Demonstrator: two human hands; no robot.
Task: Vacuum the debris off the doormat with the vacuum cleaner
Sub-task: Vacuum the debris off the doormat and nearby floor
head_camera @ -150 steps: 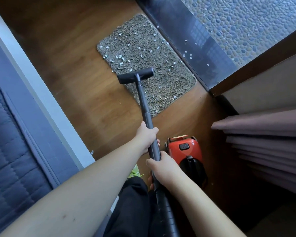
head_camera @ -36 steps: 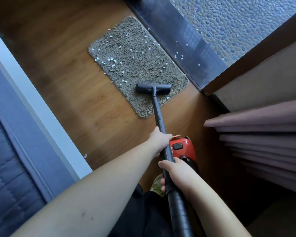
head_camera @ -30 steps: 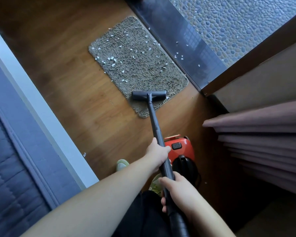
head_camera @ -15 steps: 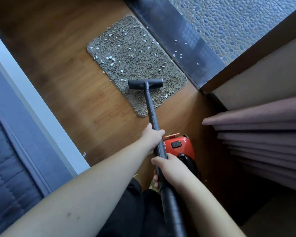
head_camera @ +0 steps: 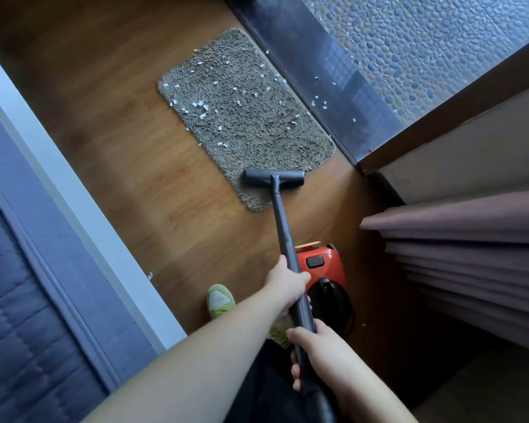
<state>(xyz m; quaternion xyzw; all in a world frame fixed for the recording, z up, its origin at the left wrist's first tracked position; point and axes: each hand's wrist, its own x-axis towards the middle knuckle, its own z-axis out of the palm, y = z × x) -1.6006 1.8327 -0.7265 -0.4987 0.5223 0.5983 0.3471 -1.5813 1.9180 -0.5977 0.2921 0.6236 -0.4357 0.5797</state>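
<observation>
A grey shaggy doormat lies on the wooden floor, with several white scraps of debris scattered over its far half. The black vacuum head sits on the mat's near end, which looks free of scraps. Its dark wand runs back toward me. My left hand grips the wand partway up. My right hand holds it lower, where the hose begins. The red vacuum body stands on the floor just right of the wand.
A dark glossy threshold with a few white scraps borders the mat's right side, with pebbled flooring beyond. Folded curtains hang at right. A white-edged bed frame runs along the left. My green shoe is on the floor.
The vacuum head has been pulled back from the mat's middle to its near end, and both hands have drawn the wand toward me. Fewer scraps lie on the near half than five seconds ago.
</observation>
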